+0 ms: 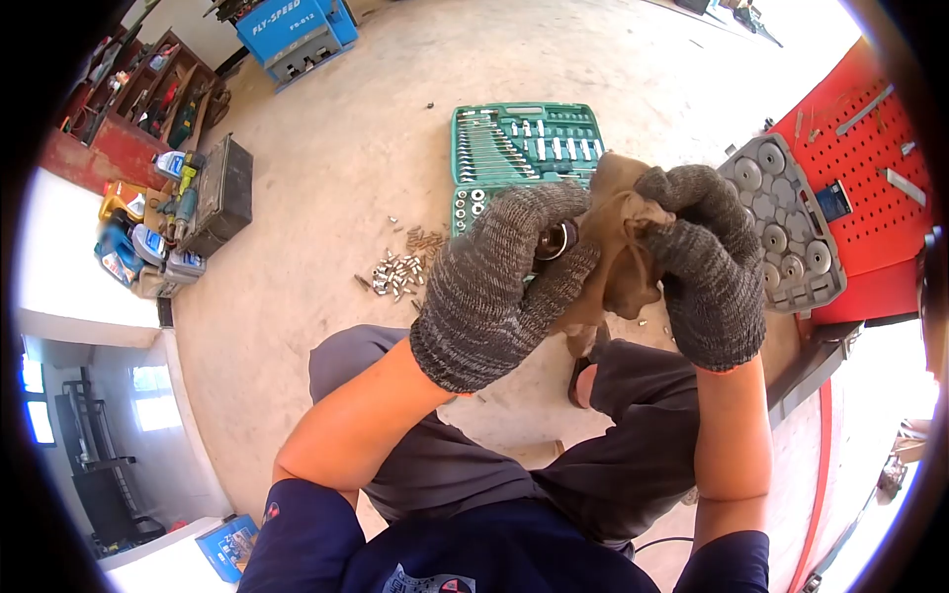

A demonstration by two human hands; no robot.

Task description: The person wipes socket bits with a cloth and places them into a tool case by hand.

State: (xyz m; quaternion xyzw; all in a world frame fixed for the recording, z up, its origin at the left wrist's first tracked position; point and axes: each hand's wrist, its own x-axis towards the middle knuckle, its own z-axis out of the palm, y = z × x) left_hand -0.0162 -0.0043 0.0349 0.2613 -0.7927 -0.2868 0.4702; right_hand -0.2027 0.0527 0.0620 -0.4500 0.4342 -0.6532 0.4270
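Note:
Both of my hands wear dark grey knitted gloves and are raised in front of me. My left hand (504,287) is curled around a small round metal part (556,240) with a shiny rim, and brown cloth lies against its fingers. The brown cloth (618,247) hangs between the two hands. My right hand (712,267) pinches the cloth's bunched right side. Behind the hands, an open green tool case (524,111) with wrenches and sockets lies on the floor, its lower part partly hidden.
Loose sockets (398,275) lie on the floor left of the case. A grey tray of round parts (786,222) leans by a red pegboard (850,148) at right. At left are a black box (225,198) and bottles (148,242). A blue machine (292,35) stands at the back.

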